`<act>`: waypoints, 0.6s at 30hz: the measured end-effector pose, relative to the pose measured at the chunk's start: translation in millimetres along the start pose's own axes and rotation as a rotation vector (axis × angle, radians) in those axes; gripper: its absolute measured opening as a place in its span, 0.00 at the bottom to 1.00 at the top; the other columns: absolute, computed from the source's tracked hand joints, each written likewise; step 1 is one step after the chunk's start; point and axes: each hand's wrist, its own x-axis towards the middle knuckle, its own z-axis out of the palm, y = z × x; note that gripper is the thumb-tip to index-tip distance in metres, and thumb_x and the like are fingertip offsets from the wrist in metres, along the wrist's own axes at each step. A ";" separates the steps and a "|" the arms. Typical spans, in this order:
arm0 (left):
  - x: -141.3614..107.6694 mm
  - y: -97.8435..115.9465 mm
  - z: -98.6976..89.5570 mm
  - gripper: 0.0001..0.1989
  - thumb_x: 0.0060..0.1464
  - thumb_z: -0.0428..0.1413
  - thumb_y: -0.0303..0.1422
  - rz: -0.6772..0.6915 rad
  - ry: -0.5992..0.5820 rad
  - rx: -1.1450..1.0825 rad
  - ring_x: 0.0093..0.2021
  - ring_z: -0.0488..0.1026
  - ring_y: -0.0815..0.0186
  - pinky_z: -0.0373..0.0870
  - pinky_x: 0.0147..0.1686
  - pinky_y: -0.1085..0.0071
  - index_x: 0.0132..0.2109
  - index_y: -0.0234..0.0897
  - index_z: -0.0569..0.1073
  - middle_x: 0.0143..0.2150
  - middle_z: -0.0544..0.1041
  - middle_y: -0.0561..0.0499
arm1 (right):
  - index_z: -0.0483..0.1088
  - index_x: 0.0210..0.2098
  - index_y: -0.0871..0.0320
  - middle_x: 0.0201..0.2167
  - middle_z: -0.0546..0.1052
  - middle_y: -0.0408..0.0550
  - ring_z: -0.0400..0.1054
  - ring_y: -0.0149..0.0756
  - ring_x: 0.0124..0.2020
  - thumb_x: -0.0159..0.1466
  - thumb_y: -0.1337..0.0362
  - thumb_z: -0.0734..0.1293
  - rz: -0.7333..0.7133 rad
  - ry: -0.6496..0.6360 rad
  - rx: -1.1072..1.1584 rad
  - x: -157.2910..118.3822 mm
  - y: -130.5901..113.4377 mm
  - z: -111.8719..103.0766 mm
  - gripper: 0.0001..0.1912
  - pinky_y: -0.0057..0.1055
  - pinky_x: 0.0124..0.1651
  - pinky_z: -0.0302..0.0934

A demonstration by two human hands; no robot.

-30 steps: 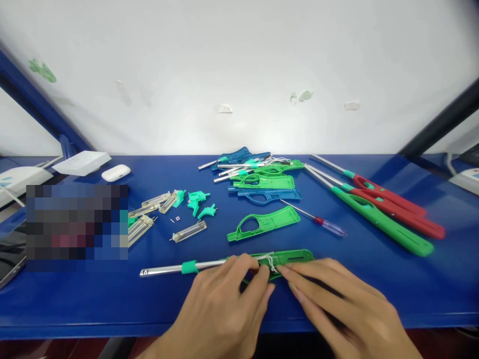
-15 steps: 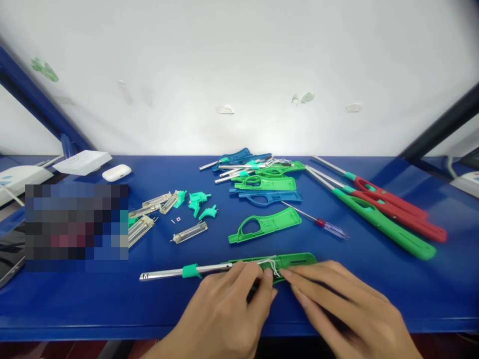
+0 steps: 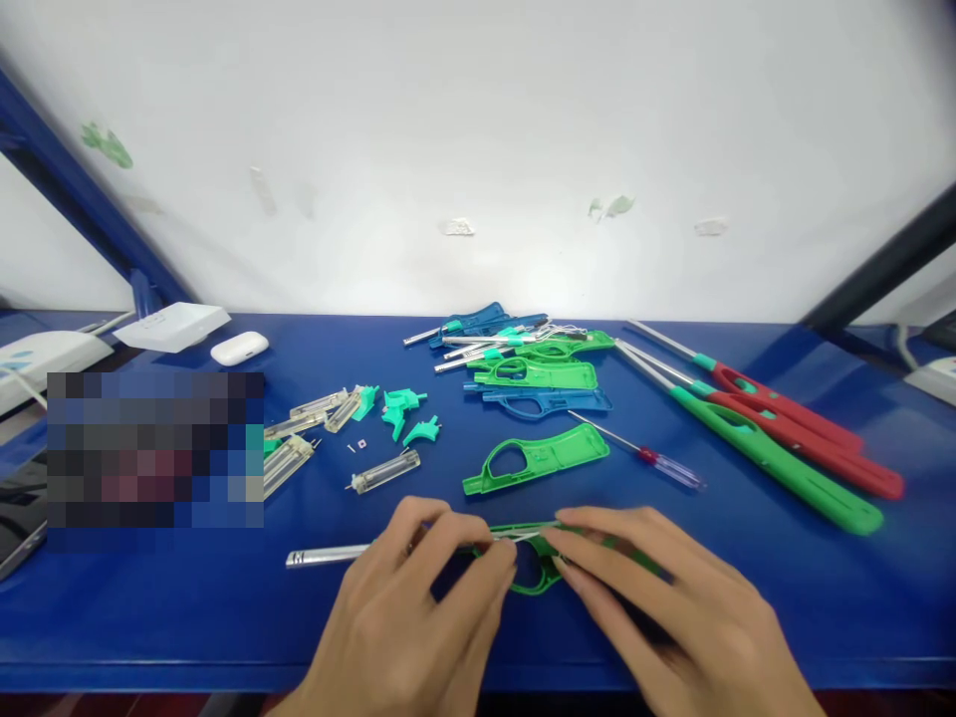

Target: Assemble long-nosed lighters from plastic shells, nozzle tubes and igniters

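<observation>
A green lighter half-casing (image 3: 532, 586) lies near the front edge of the blue table, its trigger loop toward me. From its left end sticks a silver metal tube (image 3: 321, 557). My left hand (image 3: 418, 597) is closed over the tube where it meets the casing, covering the teal collar. Between the fingertips of both hands a thin white wire (image 3: 528, 536) is stretched along the casing. My right hand (image 3: 657, 588) pinches at the wire's right end, its fingers covering the right part of the casing. The exact fingertip contact is hidden.
Beyond my hands lie another green half-casing (image 3: 545, 458), a screwdriver (image 3: 664, 468) and a pile of opened lighters (image 3: 508, 339). Clear fuel tanks (image 3: 384, 471) and teal triggers (image 3: 423, 431) are at left. Assembled red and green lighters (image 3: 777, 458) rest at right. A wall stands behind.
My left hand has slid left along the tube, now covering the teal collar. The white wire, loosely curled before, is drawn straighter. The casing's trigger loop now shows between my hands.
</observation>
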 end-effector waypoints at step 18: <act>-3.0 -8.4 -4.8 0.18 0.71 0.47 0.22 0.036 -0.161 0.089 0.44 0.78 0.57 0.81 0.49 0.56 0.51 0.35 0.82 0.43 0.84 0.46 | 0.83 0.52 0.49 0.45 0.84 0.52 0.81 0.43 0.44 0.76 0.57 0.67 0.024 0.043 -0.023 0.9 -3.3 -1.5 0.13 0.36 0.47 0.80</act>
